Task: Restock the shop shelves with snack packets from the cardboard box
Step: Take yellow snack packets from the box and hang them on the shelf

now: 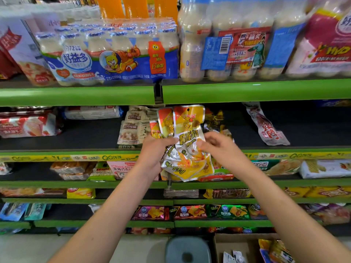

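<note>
Packets (187, 137) upright, long axis vertical

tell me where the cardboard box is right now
In the head view the cardboard box sits on the floor at bottom right, below the right forearm and right of the grey stool, with a few snack packets inside.

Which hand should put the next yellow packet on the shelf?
Probably the right hand. It already pinches the front yellow snack packet, and dark shelf space lies open beside it. The left hand grips the remaining packets.
</note>
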The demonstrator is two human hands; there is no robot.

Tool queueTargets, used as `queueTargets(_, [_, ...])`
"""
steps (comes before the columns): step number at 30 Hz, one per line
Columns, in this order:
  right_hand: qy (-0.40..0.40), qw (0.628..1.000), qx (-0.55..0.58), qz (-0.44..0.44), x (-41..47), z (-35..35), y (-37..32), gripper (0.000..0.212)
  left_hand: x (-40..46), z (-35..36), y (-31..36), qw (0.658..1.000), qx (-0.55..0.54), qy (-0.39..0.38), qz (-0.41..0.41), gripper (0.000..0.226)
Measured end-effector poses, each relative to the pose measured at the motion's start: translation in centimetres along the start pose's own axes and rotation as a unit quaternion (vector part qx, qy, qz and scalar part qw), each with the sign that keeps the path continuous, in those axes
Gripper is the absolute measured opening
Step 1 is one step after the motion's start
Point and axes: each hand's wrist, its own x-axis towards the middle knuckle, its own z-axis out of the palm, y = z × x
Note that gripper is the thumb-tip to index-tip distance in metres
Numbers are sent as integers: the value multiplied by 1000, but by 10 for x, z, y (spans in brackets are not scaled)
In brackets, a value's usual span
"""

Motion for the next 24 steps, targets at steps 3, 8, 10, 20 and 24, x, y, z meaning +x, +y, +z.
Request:
queueTargets(3, [6, 1000, 8, 6, -6, 7, 6, 29, -1, 8, -1, 1000, 2, -20, 4, 24])
queueTargets(8, [123, 992, -4, 24, 4, -18, 22, 32, -1, 14, -2, 999, -13, -30, 17, 27])
queueTargets(10, [184, 982, -8, 41, 16, -38, 28, 36, -1, 12, 0, 999, -20, -29, 9, 24])
queueTargets(20, [246, 948, -157, 126, 91, -97, 61, 29, -5, 3, 0, 1000, -23, -3, -17, 32])
queueTargets(24, [212, 930, -264, 142, 88, -95, 66, 36, -5, -1, -1, 1000, -14, -6, -14, 28])
